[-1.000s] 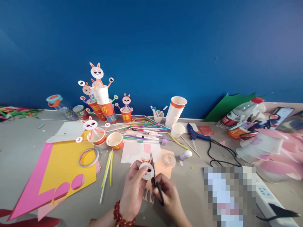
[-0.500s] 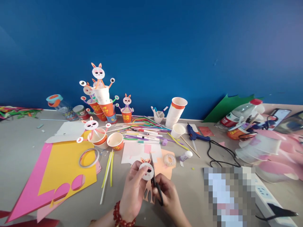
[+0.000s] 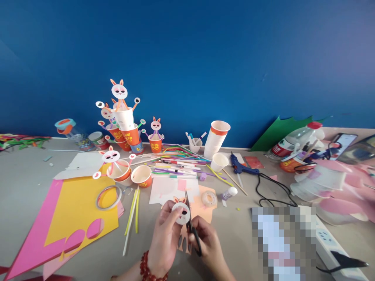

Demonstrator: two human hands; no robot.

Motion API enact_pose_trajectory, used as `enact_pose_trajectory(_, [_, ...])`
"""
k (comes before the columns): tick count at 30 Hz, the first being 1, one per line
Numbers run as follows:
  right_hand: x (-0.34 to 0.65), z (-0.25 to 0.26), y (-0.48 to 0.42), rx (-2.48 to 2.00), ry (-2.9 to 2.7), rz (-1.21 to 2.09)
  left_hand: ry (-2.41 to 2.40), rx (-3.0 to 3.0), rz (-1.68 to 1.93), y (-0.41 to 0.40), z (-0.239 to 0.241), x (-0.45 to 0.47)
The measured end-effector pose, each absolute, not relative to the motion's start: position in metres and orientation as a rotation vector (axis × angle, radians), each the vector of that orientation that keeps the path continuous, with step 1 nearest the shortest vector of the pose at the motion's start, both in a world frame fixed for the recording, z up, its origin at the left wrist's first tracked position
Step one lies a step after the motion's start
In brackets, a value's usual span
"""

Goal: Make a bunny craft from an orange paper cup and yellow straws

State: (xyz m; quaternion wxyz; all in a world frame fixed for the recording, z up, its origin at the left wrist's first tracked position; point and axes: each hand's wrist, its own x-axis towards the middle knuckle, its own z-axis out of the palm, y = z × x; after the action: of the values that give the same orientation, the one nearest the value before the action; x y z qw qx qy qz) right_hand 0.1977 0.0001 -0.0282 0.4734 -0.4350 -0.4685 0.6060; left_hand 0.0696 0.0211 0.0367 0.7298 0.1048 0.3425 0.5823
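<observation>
Low over the bench (image 3: 26, 187): left hand (image 3: 164, 238) pinching paper rabbit face (image 3: 181, 211), right hand (image 3: 206, 244) gripping scissors (image 3: 191, 224), blades seemingly at its edge.

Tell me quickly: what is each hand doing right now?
Left hand: closed on a round white paper rabbit face.
Right hand: closed around black scissors, blades pointing up beside the rabbit face.

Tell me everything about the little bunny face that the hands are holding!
The bunny face is a small white paper disc with two orange ears on top and dark drawn eyes. The left hand pinches its left edge and holds it upright above the table. The scissors, gripped by the right hand, meet its right edge.
</observation>
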Motion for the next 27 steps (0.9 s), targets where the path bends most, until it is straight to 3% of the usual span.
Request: enact_pose_trajectory(27, [0.1992, -0.0302, -0.0017, -1.035, -1.120, 1.510, 0.740, 0.304, 1.291, 0.0175, 0.0366, 0.0711])
